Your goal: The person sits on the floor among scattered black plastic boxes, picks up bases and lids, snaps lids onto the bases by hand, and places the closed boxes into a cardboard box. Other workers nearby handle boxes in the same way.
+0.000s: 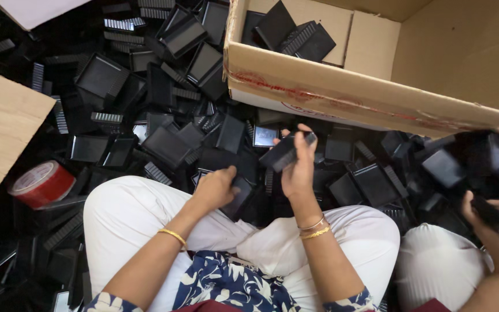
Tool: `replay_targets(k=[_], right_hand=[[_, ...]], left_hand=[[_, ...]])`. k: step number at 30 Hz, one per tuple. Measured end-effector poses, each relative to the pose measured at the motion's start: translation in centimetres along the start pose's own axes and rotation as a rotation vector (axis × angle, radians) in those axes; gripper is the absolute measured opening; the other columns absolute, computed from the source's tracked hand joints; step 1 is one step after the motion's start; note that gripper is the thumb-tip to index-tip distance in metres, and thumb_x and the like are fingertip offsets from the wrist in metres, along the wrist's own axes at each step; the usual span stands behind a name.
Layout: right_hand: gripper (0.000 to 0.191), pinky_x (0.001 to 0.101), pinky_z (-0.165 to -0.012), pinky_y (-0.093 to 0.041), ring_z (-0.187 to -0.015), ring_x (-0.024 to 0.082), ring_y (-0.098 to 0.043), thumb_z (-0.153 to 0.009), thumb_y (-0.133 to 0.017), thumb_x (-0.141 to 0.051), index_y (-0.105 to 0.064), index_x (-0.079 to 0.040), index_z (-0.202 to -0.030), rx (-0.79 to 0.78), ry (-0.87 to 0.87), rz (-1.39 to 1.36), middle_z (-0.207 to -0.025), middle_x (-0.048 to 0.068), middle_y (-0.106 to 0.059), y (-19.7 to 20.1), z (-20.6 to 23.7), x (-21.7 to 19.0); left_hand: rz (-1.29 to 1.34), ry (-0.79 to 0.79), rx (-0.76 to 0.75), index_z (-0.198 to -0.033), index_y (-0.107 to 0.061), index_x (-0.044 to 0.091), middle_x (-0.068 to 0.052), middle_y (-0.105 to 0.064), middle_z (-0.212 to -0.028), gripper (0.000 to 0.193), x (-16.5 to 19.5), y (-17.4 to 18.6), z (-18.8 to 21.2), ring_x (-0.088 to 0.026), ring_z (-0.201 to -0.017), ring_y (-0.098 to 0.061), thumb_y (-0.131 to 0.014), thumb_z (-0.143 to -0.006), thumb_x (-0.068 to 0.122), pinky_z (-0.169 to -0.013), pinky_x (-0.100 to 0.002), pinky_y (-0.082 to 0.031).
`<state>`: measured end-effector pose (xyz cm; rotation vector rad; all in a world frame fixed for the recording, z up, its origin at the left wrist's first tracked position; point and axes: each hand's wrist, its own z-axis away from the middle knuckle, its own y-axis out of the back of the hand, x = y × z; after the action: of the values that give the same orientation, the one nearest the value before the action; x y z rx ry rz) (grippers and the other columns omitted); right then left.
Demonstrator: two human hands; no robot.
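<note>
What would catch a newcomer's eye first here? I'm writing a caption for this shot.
A sea of black plastic trays covers the floor around the seated person. The right hand lifts one tray near the cardboard box, while the left hand grips another. A red tape roll stands out at left.

right-hand part [285,151]: flat black plastic rectangle, held up off the pile and tilted, one end poking past the fingers, ribbed edge showing
left-hand part [237,196]: another black plastic piece, lying low against the white-trousered knee, mostly covered by the hand so can't really make out its shape
</note>
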<state>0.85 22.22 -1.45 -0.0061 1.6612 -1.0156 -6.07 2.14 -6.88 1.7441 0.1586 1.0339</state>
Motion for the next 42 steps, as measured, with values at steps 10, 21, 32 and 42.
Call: replay_targets(k=[10, 21, 32, 42], right_hand=[[0.039, 0.0241, -0.097, -0.041, -0.108, 0.01, -0.05, -0.108, -0.047, -0.041, -0.053, -0.014, -0.135, -0.284, -0.162, 0.706, -0.114, 0.002, -0.054, -0.9, 3.1, 6.8], [0.058, 0.03, -0.109, -0.04, -0.124, 0.015, -0.051, -0.106, -0.054, -0.039, -0.038, -0.013, -0.155, -0.496, -0.222, 0.271, -0.138, 0.007, -0.053, -1.6, 3.1, 4.1], [0.081, 0.032, -0.126, -0.023, -0.153, 0.02, -0.032, -0.097, -0.07, -0.023, -0.028, -0.004, -0.164, -0.742, -0.011, 0.593, -0.166, 0.01, -0.035, -2.7, 3.9, 1.5], [0.089, 0.0335, -0.123, -0.027, -0.151, 0.02, -0.032, -0.091, -0.074, -0.013, -0.025, -0.006, -0.165, -0.652, -0.12, 0.438, -0.166, 0.007, -0.03, -2.7, 3.5, 0.5]], left_hand=[[0.709, 0.107, 0.355, -0.099, -0.056, 0.006, -0.005, -0.056, -0.085, 0.026, 0.7, 2.0, 0.3, -0.019, -0.076, -0.057, -0.079, -0.087, 0.011, -0.069, -0.034, -0.048], [0.751, -0.247, 0.419, -0.122, -0.059, 0.006, -0.011, -0.051, -0.135, 0.048, 0.9, 3.4, 1.6, -0.022, -0.12, -0.056, -0.082, -0.081, 0.012, -0.104, -0.034, -0.046], [0.735, -0.197, 0.481, -0.125, -0.064, 0.007, -0.016, -0.053, -0.138, 0.048, 0.9, 3.9, 1.2, -0.03, -0.128, -0.055, -0.082, -0.082, 0.015, -0.107, -0.036, -0.044], [0.697, -0.369, 0.404, -0.126, -0.064, 0.006, -0.015, -0.054, -0.14, 0.049, 1.6, 5.1, 2.1, -0.03, -0.129, -0.056, -0.081, -0.081, 0.013, -0.11, -0.037, -0.044]])
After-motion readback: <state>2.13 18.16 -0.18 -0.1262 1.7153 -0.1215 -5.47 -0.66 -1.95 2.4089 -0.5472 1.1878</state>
